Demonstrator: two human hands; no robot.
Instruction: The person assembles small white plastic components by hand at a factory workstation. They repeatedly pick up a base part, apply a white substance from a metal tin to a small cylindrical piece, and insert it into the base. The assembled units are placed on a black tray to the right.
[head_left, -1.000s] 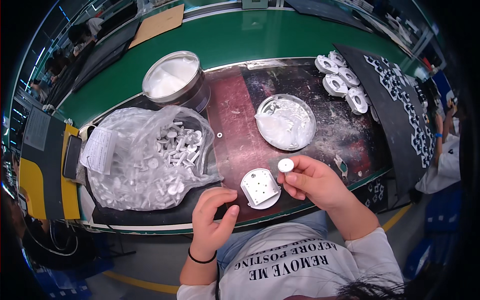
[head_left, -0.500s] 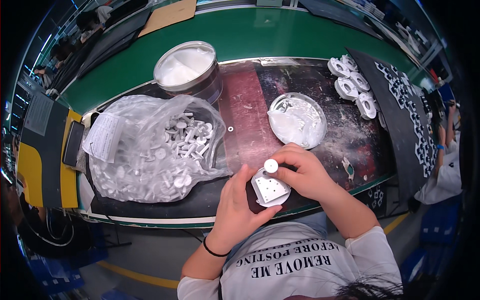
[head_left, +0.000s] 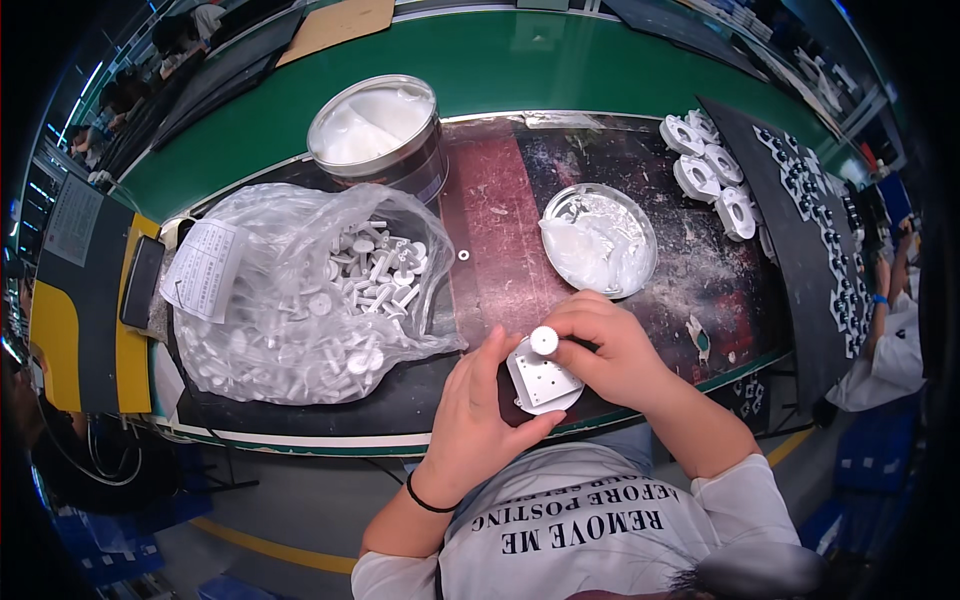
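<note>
My left hand (head_left: 477, 402) grips a white plastic housing (head_left: 546, 383) by its edge, thumb along the near side and fingers along the far left. The housing has a flat face with several small dark holes. Between the thumb and fingers of my right hand (head_left: 612, 350) is a white round-headed pin (head_left: 544, 340), its disc facing up at the housing's far edge. Whether its stem sits in the housing is hidden. A clear plastic bag (head_left: 270, 340) to the left holds many similar white pins (head_left: 385, 270).
Beyond my hands lies a round metal lid (head_left: 648, 250) with whitish grease and plastic film. A metal tin (head_left: 400, 180) stands behind the bag. White housings (head_left: 697, 180) sit at right, beside a dark board (head_left: 780, 230) bearing parts. A small white ring (head_left: 463, 255) lies mid-table. Another person's arm (head_left: 880, 310) shows far right.
Very little differs. The view has shifted slightly, and the round-headed pin stays pinched at the housing's far edge. Both hands keep nearly the same hold.
</note>
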